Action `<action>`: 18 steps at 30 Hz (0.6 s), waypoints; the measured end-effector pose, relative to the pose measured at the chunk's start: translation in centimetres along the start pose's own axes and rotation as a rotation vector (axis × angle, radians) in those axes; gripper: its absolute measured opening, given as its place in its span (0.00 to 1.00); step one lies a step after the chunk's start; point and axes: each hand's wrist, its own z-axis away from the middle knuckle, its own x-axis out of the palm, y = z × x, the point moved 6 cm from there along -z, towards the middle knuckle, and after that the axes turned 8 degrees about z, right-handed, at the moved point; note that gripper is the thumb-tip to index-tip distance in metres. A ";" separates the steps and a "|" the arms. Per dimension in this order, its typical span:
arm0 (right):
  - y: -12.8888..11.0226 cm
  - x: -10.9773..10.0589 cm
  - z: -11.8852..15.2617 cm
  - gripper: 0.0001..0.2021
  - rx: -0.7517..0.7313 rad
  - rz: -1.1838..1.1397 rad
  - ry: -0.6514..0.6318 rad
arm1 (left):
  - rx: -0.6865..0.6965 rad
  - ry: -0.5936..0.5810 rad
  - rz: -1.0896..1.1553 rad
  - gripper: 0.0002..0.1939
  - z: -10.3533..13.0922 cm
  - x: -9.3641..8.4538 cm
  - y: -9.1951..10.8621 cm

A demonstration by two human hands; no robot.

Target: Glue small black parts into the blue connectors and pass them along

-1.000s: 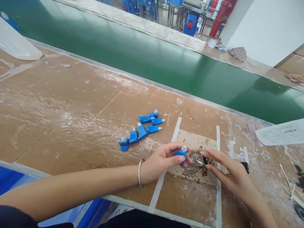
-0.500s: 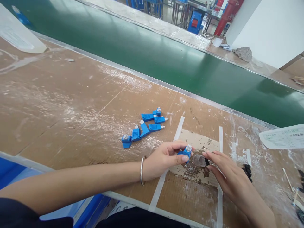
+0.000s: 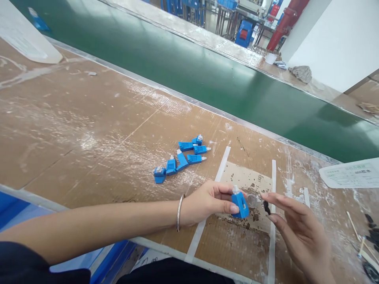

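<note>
My left hand (image 3: 217, 202) is closed around a blue plastic piece (image 3: 240, 207) with a white tip pointing up and a slot in its side. Between the thumb and forefinger of my right hand (image 3: 299, 223) is a small black piece (image 3: 267, 207). A small clear cup (image 3: 252, 200) stands between the two hands on a stained cardboard sheet (image 3: 263, 181). Left of it on the table lie several similar blue pieces (image 3: 182, 159) with white tips.
White tape strips (image 3: 272, 197) flank the sheet. Beyond the table runs a green conveyor belt (image 3: 183, 71). To the right are a white bottle (image 3: 352, 173), cotton swabs (image 3: 353, 225) and more black pieces (image 3: 371, 227). Another white bottle (image 3: 32, 43) lies at far left.
My right hand has drawn back right from the clear cup with the black piece. The blue piece in my left hand has turned, so its slotted side shows.
</note>
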 end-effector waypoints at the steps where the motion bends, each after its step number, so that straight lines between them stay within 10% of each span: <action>1: -0.5 0.2 -0.1 0.15 0.008 -0.124 0.014 | -0.023 -0.011 0.003 0.18 0.1 0.1 -0.2; 18: -1.9 2.7 -0.7 0.14 -0.141 -0.262 -0.161 | -0.106 -0.128 0.011 0.15 0.4 1.2 -1.2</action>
